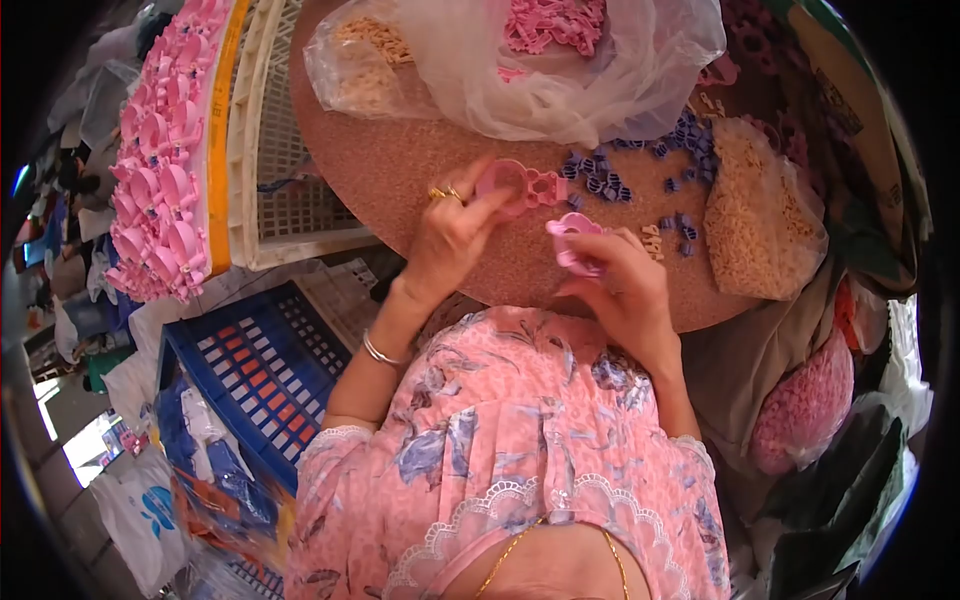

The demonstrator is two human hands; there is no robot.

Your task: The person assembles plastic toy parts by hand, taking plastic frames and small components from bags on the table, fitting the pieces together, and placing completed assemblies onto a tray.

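Note:
My left hand (455,225), with a gold ring on a finger, is closed on a pink plastic piece (540,187) that has a round loop at one end and shaped cutouts at the other. To its right, my right hand (625,285) pinches a smaller pink plastic part (572,240) with a wavy rim. The two pink parts are apart, both just over the round brown tabletop (430,150). Small blue plastic pieces (600,178) lie just beyond my hands. A few beige pieces (652,242) lie beside my right hand.
Clear bags of beige pieces (765,215) and of pink pieces (555,25) stand on the table. At the left are a cream crate (300,210) and a yellow-edged tray (217,150) full of pink parts (165,200). A blue basket (270,360) stands below them.

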